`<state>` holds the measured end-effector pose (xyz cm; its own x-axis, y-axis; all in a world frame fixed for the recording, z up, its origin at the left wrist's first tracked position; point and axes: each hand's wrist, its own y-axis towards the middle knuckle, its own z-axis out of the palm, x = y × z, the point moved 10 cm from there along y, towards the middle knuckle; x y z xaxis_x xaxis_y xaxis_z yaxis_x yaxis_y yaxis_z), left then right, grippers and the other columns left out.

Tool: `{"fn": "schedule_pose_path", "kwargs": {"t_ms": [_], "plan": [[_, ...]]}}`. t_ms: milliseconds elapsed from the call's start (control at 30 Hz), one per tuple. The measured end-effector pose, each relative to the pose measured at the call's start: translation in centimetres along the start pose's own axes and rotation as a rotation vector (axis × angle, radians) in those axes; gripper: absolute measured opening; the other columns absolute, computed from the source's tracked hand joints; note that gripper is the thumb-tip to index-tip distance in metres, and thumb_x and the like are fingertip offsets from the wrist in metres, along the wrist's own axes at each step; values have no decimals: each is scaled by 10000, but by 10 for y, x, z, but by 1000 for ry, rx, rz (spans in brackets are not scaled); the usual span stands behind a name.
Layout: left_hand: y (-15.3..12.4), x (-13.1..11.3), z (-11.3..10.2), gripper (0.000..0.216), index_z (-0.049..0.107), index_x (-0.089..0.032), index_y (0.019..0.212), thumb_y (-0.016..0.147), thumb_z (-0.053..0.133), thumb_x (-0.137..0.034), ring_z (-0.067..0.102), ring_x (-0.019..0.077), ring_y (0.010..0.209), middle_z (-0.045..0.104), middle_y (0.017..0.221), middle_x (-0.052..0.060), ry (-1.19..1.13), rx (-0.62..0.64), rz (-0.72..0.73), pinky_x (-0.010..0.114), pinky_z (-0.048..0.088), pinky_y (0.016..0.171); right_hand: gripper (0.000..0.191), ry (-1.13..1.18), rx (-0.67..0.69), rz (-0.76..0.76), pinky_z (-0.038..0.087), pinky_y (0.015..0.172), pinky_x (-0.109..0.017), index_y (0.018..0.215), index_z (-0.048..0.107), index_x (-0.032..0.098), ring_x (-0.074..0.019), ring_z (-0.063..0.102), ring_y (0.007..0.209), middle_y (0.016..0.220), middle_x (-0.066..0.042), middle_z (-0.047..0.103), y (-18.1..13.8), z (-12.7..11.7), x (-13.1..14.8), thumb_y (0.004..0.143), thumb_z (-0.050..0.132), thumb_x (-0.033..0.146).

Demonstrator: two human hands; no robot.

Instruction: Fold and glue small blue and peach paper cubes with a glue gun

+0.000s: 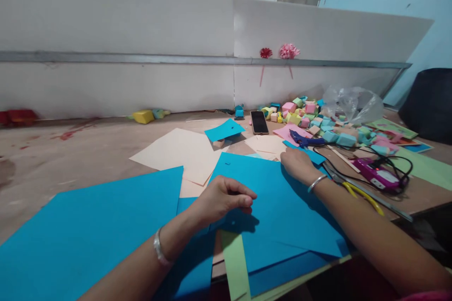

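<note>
Over a large blue sheet of paper (275, 216) hovers my left hand (226, 200), its thumb and forefinger closed together with nothing visible between them. My right hand (298, 164) reaches to the far right part of that sheet, beside a small blue paper piece (316, 156). Its fingers are curled down, and what they hold, if anything, is hidden. Just beyond it lies a dark blue glue gun (305, 140) on pink paper. Yellow-handled pliers (360, 195) rest near my right forearm. Another large blue sheet (106, 225) is at the left.
Cream paper sheets (180, 150) lie behind the blue ones, with a small blue card (225, 130) and a phone (259, 122) farther back. Small coloured paper boxes (328, 127) are heaped at the back right. A purple power strip (377, 176) with black cable sits at the right.
</note>
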<state>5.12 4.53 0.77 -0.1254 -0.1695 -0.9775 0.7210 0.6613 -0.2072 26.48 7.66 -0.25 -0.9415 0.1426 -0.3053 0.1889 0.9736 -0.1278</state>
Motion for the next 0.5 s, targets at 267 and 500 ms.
{"fn": "schedule_pose_path", "kwargs": {"t_ms": [267,500], "plan": [[2,-15,-3,281,749,-143,955,862,595,-358,636,167,600,698,654,59,497,-61,209,307,490,611,340,17,17,-17,534,850,-409,1191,581,135,-212,622,1006,1187,-106,606,0,-1,-7,922,592,343],[-2,-33,4,238,748,-221,1027,839,639,-318,619,270,1067,701,1139,95,939,-89,448,396,471,894,352,17,1,-18,530,861,-417,1200,576,131,-218,618,1021,1199,-112,600,0,-2,-5,919,596,341]]}}
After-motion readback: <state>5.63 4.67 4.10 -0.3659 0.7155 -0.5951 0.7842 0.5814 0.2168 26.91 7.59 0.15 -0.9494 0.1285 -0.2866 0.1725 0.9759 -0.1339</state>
